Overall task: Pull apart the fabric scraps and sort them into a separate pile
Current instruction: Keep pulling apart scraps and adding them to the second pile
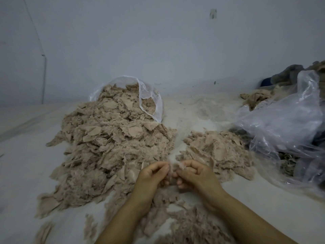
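A big heap of beige furry fabric scraps (pixel 109 147) spills from a clear plastic bag (pixel 149 95) at the left. A smaller pile of the same scraps (pixel 218 150) lies to the right of a bare gap. Low in the middle, my left hand (pixel 153 176) and my right hand (pixel 193 173) meet fingertip to fingertip. Both pinch one small fuzzy scrap (pixel 173 170) between them, with fine fibres stretched upward from it. More loose scraps (pixel 175 217) lie under my forearms.
A large crumpled clear plastic bag (pixel 284 131) with dark and tan fabric inside fills the right side. Grey and tan cloth (pixel 288 74) is heaped behind it. A pale wall stands at the back. Everything rests on a white sheet (pixel 22 164).
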A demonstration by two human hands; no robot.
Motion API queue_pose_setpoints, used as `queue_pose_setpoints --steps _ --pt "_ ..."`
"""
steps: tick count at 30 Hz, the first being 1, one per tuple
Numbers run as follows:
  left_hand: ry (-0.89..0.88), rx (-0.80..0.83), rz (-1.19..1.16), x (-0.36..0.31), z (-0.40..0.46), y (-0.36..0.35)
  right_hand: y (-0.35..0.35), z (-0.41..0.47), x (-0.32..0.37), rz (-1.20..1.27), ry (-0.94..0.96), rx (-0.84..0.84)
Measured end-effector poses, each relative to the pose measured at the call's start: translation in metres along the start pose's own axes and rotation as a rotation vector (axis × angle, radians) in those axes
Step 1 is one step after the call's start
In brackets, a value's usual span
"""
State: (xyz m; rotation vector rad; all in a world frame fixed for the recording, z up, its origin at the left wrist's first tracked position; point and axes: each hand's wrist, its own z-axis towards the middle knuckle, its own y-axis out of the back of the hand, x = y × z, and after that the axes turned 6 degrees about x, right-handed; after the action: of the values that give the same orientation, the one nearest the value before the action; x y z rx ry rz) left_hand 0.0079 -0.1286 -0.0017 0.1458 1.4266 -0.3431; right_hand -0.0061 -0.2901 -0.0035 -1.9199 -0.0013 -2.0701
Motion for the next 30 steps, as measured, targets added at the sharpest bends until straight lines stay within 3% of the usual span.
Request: queue_pose_setpoints --steps 3,6,11,14,21,23,25,30 --pt "0.008 0.098 0.161 0.002 -0.004 -0.005 -0.003 0.001 -0.001 -0.007 0.002 -0.072" --pt "-0.01 0.031 0.181 0.007 -0.003 -0.012 -0.003 0.001 -0.001 0.037 -0.016 -0.106" --pt "0.059 -0.03 -0.096 0.003 0.0 -0.01 0.002 0.001 0.0 -0.084 -0.052 -0.127" --pt "0.104 -0.06 -0.143 0.004 0.001 -0.012 -0.002 0.0 -0.002 -0.127 -0.074 -0.104" --pt "-0.032 -0.005 0.163 0.006 -0.002 -0.014 -0.005 -0.005 0.002 -0.099 -0.122 0.011" --pt "-0.051 -0.043 0.153 0.005 -0.001 -0.015 -0.006 -0.006 0.0 -0.125 -0.131 0.054" --pt "-0.004 -0.087 0.093 0.005 -0.001 -0.013 -0.007 -0.005 -0.003 -0.105 -0.095 0.001" --pt "0.117 -0.003 0.144 0.007 -0.002 -0.01 -0.004 -0.002 -0.005 0.007 -0.047 -0.133"
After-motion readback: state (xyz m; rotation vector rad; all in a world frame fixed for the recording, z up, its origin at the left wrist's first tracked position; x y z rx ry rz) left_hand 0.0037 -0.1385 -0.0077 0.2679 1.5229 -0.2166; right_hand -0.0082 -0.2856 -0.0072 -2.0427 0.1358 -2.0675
